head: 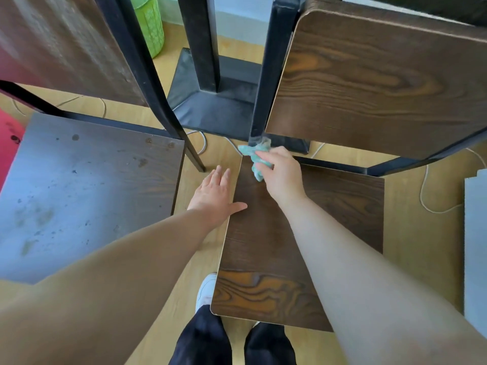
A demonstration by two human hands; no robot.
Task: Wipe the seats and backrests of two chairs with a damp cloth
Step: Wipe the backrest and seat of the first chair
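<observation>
I see my right hand (pixel 282 175) gripping a bunched teal cloth (pixel 257 159) at the far left corner of the right chair's seat (pixel 290 246), just below its backrest (pixel 382 83). My left hand (pixel 214 196) lies flat, fingers (pixel 220 175) straight, on that seat's left edge. The left chair's seat (pixel 87 193) beside it shows spots and smudges.

The dark brown wood-grain seat (pixel 276 259) of the right chair and its matching backrest (pixel 382 83) look like smooth laminate with a soft sheen. The left chair's dark seat (pixel 87 185) is duller, blotchy and speckled with marks. The black chair frame (pixel 266 75) reads as painted metal, kinda satin. The crumpled teal cloth (pixel 257 156) looks thin and soft. The pale wood-look floor (pixel 411 233) is smooth, and the green bin (pixel 150 25) is patterned plastic.
</observation>
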